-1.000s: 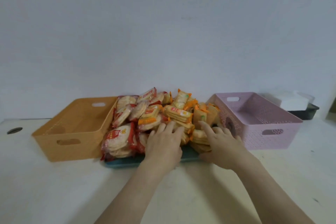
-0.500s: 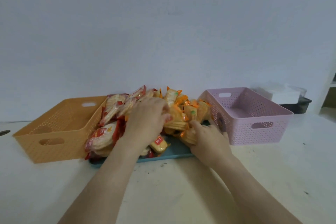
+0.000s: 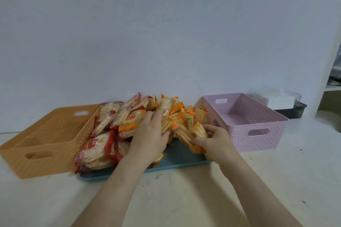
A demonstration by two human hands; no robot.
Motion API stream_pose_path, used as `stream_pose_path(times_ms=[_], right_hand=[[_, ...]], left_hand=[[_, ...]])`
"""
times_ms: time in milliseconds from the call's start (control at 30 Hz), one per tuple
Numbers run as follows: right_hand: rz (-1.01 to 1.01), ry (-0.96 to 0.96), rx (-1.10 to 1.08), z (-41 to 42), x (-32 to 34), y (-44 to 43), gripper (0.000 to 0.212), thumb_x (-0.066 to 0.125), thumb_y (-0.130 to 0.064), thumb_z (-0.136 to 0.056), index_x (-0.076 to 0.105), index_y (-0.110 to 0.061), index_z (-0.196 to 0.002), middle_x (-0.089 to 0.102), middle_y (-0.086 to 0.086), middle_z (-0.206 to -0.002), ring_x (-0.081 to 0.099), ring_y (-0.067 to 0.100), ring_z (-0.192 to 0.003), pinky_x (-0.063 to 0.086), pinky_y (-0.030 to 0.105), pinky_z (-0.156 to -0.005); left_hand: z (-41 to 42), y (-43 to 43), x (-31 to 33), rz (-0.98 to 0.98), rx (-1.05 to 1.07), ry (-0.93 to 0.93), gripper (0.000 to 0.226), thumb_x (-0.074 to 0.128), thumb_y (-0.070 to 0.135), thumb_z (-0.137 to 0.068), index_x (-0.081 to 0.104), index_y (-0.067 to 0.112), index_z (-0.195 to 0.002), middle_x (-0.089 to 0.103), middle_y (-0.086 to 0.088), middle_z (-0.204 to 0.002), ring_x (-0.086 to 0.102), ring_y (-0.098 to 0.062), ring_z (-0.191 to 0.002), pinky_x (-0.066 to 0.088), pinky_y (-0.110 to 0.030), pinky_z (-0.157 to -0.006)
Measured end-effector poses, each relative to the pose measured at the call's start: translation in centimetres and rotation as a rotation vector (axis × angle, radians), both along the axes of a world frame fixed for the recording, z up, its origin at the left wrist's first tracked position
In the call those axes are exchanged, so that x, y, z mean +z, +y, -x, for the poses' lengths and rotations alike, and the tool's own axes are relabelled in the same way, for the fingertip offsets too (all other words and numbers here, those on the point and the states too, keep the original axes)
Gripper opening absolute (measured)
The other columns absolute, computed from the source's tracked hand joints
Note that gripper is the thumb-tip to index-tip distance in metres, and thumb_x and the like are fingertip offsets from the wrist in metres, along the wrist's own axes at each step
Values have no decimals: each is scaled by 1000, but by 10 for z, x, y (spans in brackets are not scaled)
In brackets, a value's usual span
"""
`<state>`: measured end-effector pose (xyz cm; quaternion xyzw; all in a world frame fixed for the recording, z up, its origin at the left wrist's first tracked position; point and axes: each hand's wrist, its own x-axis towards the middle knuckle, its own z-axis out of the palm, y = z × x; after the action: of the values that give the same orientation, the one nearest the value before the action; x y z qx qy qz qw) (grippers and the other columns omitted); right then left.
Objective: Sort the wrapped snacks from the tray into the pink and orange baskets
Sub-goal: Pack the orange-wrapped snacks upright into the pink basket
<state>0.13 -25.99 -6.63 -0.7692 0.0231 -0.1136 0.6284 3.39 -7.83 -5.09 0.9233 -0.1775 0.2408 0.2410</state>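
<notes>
Wrapped snacks (image 3: 129, 123) lay heaped on a blue tray (image 3: 180, 160) at the middle of the pale desk (image 3: 184, 201), close to a plain wall. The tray sat between the orange basket (image 3: 46, 145) on the left and the pink basket (image 3: 258, 131) on the right, and the heap reached to both basket walls. Red-trimmed packets (image 3: 96, 149) of round pale crackers made up the left part of the heap, some spilling over the tray's near left corner. Orange-trimmed packets (image 3: 186, 118) filled the right part, next to the pink basket. The left hand (image 3: 149, 138) lay palm down on the middle of the heap, its fingers (image 3: 156, 116) stretched forward, close together and only gently bent, with the thumb against the orange-trimmed packets; whether anything was held under the palm could not be told. The right hand (image 3: 215, 142) was at the near right edge of the heap, just beside the pink basket, with its fingers (image 3: 212, 131) and thumb curled in and pinching a few of the orange-trimmed packets above the tray. Behind the pink basket stood a dark container (image 3: 297, 110) with something white in it, and a white shelf unit (image 3: 330, 97) edged the far right
</notes>
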Motion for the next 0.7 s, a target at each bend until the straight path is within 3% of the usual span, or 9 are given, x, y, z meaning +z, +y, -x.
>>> stream_pose_path(times_ms=[100, 167, 233, 333, 433, 500, 600, 700], right_hand=[[-248, 57, 51, -1, 2, -6, 20, 73, -8, -76, 75, -16, -94, 74, 15, -96, 70, 30, -93, 56, 43, -85], [-475, 101, 103, 0, 2, -8, 24, 69, -8, -79, 72, -11, -103, 69, 25, -107, 66, 36, -94, 51, 47, -82], [-715, 158, 155, 0, 3, -10, 28, 64, -9, -82, 67, -10, -110, 68, 26, -108, 63, 33, -90, 50, 44, -76], [-964, 243, 235, 2, 6, -6, 34, 61, -14, -86, 61, -10, -121, 68, 16, -104, 63, 28, -84, 53, 35, -67], [-818, 273, 295, 4, 5, -1, 46, 71, -26, -80, 62, -12, -123, 69, 17, -111, 64, 27, -88, 53, 33, -67], [-772, 246, 289, 4, 3, -1, 50, 74, -27, -75, 62, -14, -123, 71, 11, -103, 66, 21, -78, 53, 30, -63], [-816, 219, 273, 3, 3, -2, 42, 70, -20, -83, 61, -14, -124, 71, 5, -93, 66, 16, -69, 51, 28, -59], [-883, 230, 274, 1, 2, 1, 46, 69, -19, -83, 59, -13, -127, 71, 8, -100, 67, 20, -77, 55, 32, -66]], left_hand=[[-5, -4, -16, -195, 47, 55, 92, 67, 32, -88, 4, 20, -155, 23, -6, -156, 29, -24, -142, 36, -33, -108], [-6, -7, -23, -290, 114, 53, 94, 64, 35, -89, -1, 20, -155, 23, -4, -158, 28, -24, -142, 37, -38, -110], [-8, -10, -25, -311, 174, 8, 86, 63, 35, -89, 9, 20, -154, 38, 0, -148, 36, -22, -135, 38, -37, -107], [-11, -14, -25, -290, 232, -70, 63, 64, 37, -87, 39, 20, -142, 50, 0, -131, 42, -22, -123, 40, -34, -101], [-13, -14, -27, -273, 247, -101, 51, 67, 39, -84, 53, 18, -128, 54, 0, -122, 45, -22, -115, 41, -33, -97], [-15, -13, -26, -215, 236, -112, 49, 68, 39, -83, 56, 16, -125, 56, -1, -120, 47, -23, -113, 41, -33, -96], [-16, -12, -18, 9, 192, -59, 53, 68, 41, -84, 54, 15, -128, 61, 0, -120, 54, -22, -113, 46, -34, -92], [-11, -13, -4, 280, 102, 46, 44, 68, 39, -86, 57, 18, -122, 66, 9, -100, 63, -10, -90, 50, -25, -70]])
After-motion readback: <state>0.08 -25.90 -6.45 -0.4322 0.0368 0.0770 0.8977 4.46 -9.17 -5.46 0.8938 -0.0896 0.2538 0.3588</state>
